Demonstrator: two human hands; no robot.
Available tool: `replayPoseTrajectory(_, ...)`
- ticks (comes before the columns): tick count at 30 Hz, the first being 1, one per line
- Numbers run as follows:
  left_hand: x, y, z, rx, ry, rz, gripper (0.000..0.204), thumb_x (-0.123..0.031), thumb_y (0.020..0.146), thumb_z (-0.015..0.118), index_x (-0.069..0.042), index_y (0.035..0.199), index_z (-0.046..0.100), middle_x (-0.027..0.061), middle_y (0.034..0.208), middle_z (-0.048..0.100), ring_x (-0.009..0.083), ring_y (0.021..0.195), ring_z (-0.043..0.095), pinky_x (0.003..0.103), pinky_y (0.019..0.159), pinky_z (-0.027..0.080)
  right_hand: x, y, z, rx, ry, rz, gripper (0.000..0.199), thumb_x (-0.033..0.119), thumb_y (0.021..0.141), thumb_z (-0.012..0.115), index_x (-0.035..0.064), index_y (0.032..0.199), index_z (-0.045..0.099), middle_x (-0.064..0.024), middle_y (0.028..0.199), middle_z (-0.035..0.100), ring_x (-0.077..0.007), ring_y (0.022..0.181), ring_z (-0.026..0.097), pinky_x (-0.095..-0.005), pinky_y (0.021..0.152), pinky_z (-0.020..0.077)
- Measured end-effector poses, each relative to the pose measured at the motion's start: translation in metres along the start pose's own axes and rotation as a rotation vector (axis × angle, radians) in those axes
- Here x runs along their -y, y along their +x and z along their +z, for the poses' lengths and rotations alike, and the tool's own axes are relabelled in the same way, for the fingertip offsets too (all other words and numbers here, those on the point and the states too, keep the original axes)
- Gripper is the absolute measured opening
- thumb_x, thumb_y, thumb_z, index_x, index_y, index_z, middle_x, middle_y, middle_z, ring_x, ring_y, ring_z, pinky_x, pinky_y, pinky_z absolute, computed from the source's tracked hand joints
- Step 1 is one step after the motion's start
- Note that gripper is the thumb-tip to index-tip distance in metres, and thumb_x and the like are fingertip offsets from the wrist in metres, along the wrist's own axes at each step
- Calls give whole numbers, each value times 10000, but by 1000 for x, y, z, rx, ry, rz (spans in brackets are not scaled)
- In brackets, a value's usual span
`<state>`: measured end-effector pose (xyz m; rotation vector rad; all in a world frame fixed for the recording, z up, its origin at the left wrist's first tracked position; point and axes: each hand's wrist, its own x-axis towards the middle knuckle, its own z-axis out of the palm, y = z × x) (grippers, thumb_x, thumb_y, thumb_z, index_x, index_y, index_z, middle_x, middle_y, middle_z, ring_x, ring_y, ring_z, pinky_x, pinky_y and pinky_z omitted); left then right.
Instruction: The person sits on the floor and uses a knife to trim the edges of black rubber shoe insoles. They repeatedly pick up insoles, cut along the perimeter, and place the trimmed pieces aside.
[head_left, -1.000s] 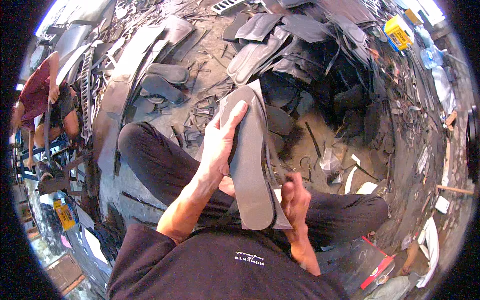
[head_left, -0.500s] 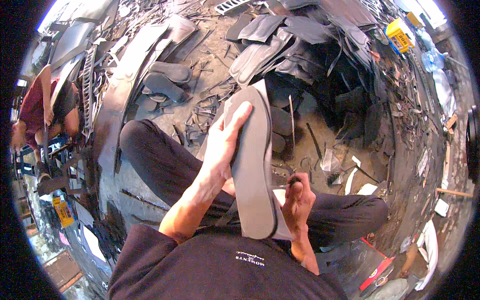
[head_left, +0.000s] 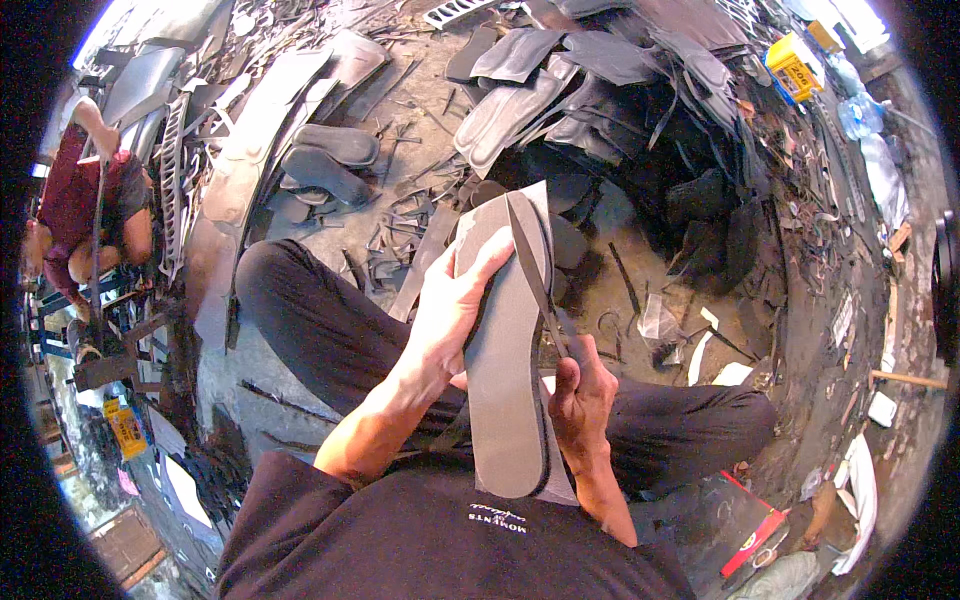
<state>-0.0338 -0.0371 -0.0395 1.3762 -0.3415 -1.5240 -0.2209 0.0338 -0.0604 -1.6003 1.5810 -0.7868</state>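
A grey shoe sole (head_left: 505, 400) lies lengthwise in front of my chest, on top of a larger sheet (head_left: 560, 488) whose edge sticks out along its right side. My left hand (head_left: 450, 300) is closed around the sole and sheet from the left, with the thumb pressed on the upper face. My right hand (head_left: 585, 405) grips a knife beside the sole's right edge; its handle is mostly hidden in the fist. The long, thin knife blade (head_left: 535, 275) slants up and left across the sole's top end.
Black sole-shaped pieces and sheets (head_left: 520, 100) are heaped ahead. Several cut soles (head_left: 335, 160) and scattered strips lie left of them. A yellow box (head_left: 793, 68) stands at the far right. Another person (head_left: 95, 210) sits at the far left. My crossed legs (head_left: 310, 300) frame the work.
The knife has swung from upright beside the sole to slanting over its top end. My right hand has turned. The sole has shifted slightly down.
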Motion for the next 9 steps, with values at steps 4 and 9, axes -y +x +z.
replayPoseTrajectory(4, 3, -12, 8, 9, 42, 23, 475, -400, 981, 786, -98, 1334, 688, 16, 1150, 735, 119, 941, 676, 295, 826, 555, 9, 18, 2, -48, 16, -17, 511, 547, 1095, 502, 47, 1088, 606, -216, 798, 643, -427, 691, 669, -495, 618, 501)
replayPoseTrajectory(9, 0, -6, -3, 76, 107, 13, 561, -366, 914, 865, -58, 1343, 676, 51, 1187, 738, 123, 972, 692, 316, 868, 572, 39, 58, -8, -7, 87, 88, 493, 496, 1109, 503, 18, 1074, 618, -225, 782, 622, -402, 663, 635, -481, 639, 507)
